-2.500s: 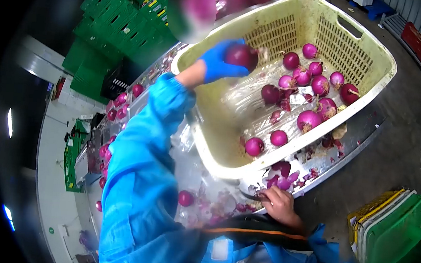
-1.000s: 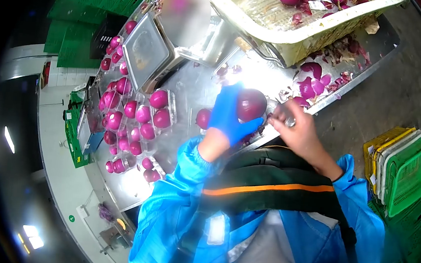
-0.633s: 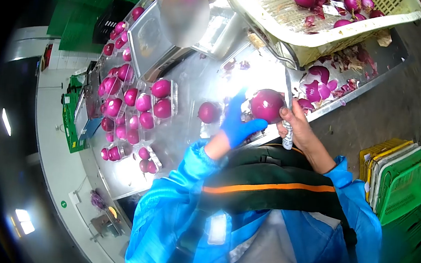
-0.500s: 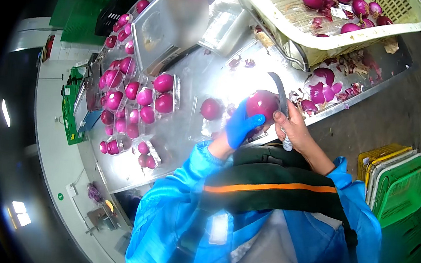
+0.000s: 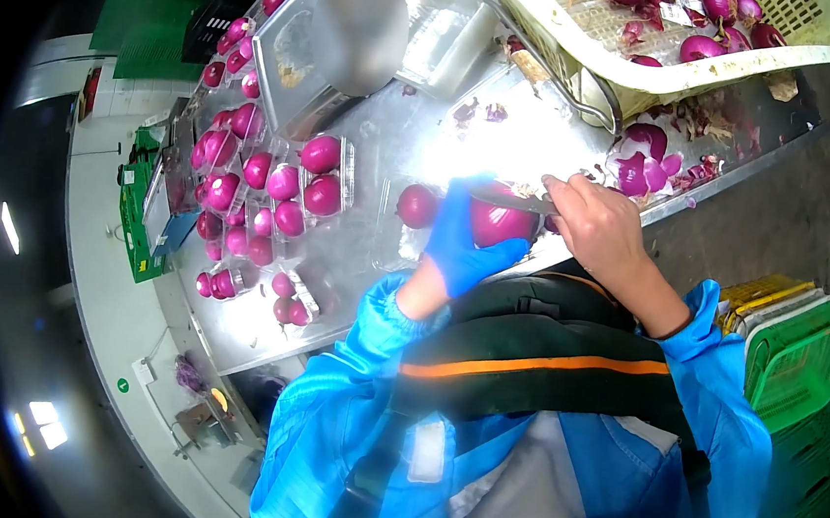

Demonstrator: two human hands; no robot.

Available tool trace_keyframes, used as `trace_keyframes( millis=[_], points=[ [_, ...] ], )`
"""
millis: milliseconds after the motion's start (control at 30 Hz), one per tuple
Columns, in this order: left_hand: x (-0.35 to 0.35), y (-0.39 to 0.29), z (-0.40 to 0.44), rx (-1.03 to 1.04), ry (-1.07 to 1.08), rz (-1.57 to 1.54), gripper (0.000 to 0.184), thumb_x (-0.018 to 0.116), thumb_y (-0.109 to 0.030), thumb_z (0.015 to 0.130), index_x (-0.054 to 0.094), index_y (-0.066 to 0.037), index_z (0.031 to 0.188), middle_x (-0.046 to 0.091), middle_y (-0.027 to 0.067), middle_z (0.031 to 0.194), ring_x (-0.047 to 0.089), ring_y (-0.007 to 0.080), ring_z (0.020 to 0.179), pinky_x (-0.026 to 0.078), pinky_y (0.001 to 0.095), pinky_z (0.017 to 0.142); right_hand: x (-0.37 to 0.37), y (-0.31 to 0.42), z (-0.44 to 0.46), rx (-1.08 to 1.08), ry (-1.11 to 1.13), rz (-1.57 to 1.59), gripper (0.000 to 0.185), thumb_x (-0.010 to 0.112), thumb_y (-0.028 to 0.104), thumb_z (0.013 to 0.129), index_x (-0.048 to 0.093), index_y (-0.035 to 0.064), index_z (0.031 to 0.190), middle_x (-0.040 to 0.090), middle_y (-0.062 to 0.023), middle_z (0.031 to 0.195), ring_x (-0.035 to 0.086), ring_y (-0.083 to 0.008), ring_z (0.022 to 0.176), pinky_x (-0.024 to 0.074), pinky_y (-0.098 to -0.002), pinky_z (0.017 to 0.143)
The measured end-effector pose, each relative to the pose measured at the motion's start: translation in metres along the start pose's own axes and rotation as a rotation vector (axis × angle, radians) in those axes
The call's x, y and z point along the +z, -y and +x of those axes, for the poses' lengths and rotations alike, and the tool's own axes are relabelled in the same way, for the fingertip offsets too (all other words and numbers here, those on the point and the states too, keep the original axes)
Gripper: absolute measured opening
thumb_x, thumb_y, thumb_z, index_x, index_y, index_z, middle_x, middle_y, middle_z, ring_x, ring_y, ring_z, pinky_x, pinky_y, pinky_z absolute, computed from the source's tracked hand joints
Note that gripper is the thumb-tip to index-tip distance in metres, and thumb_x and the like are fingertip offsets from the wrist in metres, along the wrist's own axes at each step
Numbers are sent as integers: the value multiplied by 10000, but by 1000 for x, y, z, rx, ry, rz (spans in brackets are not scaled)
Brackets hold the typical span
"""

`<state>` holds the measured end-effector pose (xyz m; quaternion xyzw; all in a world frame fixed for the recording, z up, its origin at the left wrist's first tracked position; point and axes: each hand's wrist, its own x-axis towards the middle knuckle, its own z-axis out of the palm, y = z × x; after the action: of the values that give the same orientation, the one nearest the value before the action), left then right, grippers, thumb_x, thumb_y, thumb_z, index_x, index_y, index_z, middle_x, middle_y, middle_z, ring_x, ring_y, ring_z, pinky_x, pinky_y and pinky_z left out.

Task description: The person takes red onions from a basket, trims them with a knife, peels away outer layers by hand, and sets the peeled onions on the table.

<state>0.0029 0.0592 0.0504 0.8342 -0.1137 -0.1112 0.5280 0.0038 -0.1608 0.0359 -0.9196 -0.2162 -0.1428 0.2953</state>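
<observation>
Head cam: lg. red onion (image 5: pixel 501 227) gripped in gloved L hand (image 5: pixel 468 244), over near edge of table (image 5: pixel 369 225). Knife (image 5: pixel 519 202) gripped in bare R hand (image 5: pixel 600 231). Change noted vs. prev. frame: blade, then held alongside onion, now set across it; depth of any cut can't be told. Onion work thus judged to be at blade stage, knife no longer merely held ready. Second onion (image 5: pixel 417 206) seen just beside L hand.

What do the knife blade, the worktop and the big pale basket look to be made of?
Knife blade: probably steel with a dull grey finish, judging by its thin, flat form.
Worktop: metal, likely stainless steel, smooth and silvery, throwing back a bright glare.
Pale basket: most likely moulded plastic, slightly glossy along its thick rounded rim, with regular slots through its wall.
</observation>
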Motion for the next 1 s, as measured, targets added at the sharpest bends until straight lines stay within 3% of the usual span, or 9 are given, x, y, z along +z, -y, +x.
trace_keyframes(
  millis=[267, 367, 533, 600, 700, 800, 867, 900, 1000],
  points=[
    [-18, -10, 3, 128, 74, -107, 766, 841, -244, 748, 434, -44, 1365, 525, 142, 1270, 547, 283, 1169, 476, 401, 976, 13, -39, -13, 127, 45, 44, 360, 697, 19, 769, 666, 26, 1127, 653, -130, 884, 660, -300, 719, 523, -361, 608],
    [-11, 3, 7, 0, -20, -220, 754, 847, -258, 745, 452, -38, 1348, 552, 130, 1243, 567, 269, 1135, 483, 389, 970, 10, -25, -9, 180, -79, 232, 327, 672, 47, 831, 652, 2, 1154, 656, -167, 892, 664, -338, 756, 531, -365, 645],
    [0, 14, 12, -278, 34, -634, 697, 748, -262, 863, 423, -31, 1434, 587, 136, 1273, 609, 241, 1104, 493, 342, 961, 3, 0, 15, 447, 267, 522, 669, 825, 274, 762, 559, 13, 1318, 672, -106, 1093, 672, -214, 953, 523, -346, 806],
    [6, 27, 6, -325, 64, -782, 657, 653, -286, 950, 388, -35, 1496, 579, 151, 1334, 593, 237, 1171, 476, 346, 997, 15, 4, 23, 362, 189, 643, 698, 836, 338, 753, 567, 11, 1308, 671, -127, 1125, 651, -233, 1037, 496, -359, 915],
    [0, 96, -9, -106, 43, -145, 656, 632, -350, 961, 401, -41, 1491, 583, 163, 1343, 556, 264, 1226, 425, 378, 1056, 29, 2, 29, 478, 240, 908, 681, 821, 370, 777, 583, -3, 1295, 691, -149, 1132, 661, -234, 1059, 504, -358, 915],
    [-56, 73, -13, -151, -120, 417, 560, 647, -244, 901, 494, -64, 1409, 591, 187, 1295, 565, 342, 1195, 445, 418, 1026, 40, 12, 43, 564, 408, 969, 643, 815, 285, 783, 554, -13, 1290, 670, -142, 1139, 630, -221, 1079, 463, -338, 985],
    [-73, 100, -26, 108, -173, 903, 510, 653, -197, 866, 545, -67, 1346, 603, 188, 1251, 574, 355, 1162, 469, 438, 985, 55, 21, 53, 550, 499, 793, 643, 821, 275, 770, 556, -13, 1281, 679, -159, 1133, 656, -228, 1061, 493, -339, 943],
    [-71, 90, -28, -133, -71, 776, 469, 655, -154, 850, 562, -71, 1302, 616, 185, 1212, 585, 344, 1133, 484, 461, 937, 61, 28, 61, 493, 532, 664, 653, 824, 287, 762, 558, -5, 1282, 678, -179, 1139, 663, -248, 1069, 504, -345, 928],
    [-62, 116, -73, -187, -16, 578, 452, 649, -111, 845, 576, -65, 1288, 614, 194, 1213, 592, 360, 1111, 489, 443, 928, 88, 51, 75, 284, 513, 418, 725, 832, 350, 729, 546, 36, 1316, 653, -225, 1143, 674, -341, 1026, 537, -394, 872]
  ],
)
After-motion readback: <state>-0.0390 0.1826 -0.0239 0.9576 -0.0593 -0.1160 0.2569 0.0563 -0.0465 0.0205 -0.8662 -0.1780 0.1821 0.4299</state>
